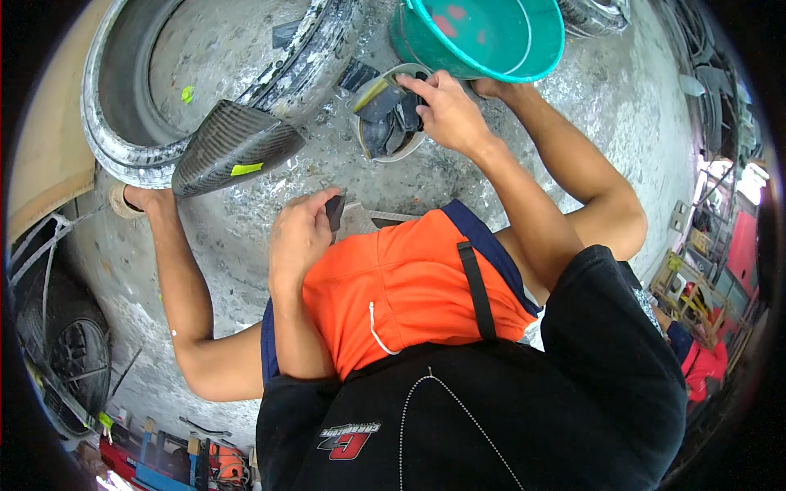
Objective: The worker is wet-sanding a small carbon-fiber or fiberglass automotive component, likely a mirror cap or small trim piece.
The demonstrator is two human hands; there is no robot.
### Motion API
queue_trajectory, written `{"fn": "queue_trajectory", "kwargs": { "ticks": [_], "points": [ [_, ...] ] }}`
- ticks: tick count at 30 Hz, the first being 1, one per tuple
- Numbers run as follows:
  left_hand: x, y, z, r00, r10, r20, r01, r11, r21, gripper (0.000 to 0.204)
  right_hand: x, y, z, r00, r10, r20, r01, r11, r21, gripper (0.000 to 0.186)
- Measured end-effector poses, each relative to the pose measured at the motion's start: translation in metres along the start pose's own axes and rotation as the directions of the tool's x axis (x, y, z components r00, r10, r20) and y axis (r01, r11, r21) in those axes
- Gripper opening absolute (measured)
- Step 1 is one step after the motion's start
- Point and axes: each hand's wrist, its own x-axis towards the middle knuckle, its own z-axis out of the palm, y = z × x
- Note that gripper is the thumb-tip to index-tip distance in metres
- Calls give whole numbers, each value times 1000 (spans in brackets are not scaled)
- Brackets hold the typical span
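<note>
Between my thighs, my left hand (301,233) is closed on a small dark flat piece (334,211) that looks like sandpaper. My right hand (449,110) reaches over a small round pale tub (403,155), with the index finger stretched out and the thumb apart from it. Dark sheets that look like sandpaper (381,119) crowd the tub, and my fingertips touch or hover over them. Ahead of my left hand, a pointed shell with a dark carbon-fibre weave (225,147) leans against a tyre, carrying a strip of yellow tape (246,169).
A large worn tyre (123,155) lies on the wet grey floor (221,57) at the far left. Behind the tub stands a green bucket (483,69) of water. Another dark sheet (358,75) lies beside the tub. A wheel (79,352) stands at the left edge.
</note>
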Motion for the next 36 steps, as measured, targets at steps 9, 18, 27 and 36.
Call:
{"fn": "queue_trajectory", "kwargs": {
  "ticks": [9, 18, 27, 36],
  "points": [
    [-1, -4, 2, 998, 45, -43, -45, 999, -21, 34, -13, -2, 0, 946, -257, 198, 295, 934, -201, 29],
    [-2, 0, -1, 998, 17, -55, -17, 1000, -2, 36, -13, -10, -21, 944, -164, 286, 288, 832, -474, 35],
    [-1, -1, -2, 997, 24, -67, -22, 999, 31, 38, -3, -10, -1, 931, -308, 197, 360, 863, -354, 66],
    [0, -1, -1, 999, -9, -44, 12, 998, 63, 38, -28, -4, -23, 908, -122, 401, 299, 860, -415, 52]
  ]
}}
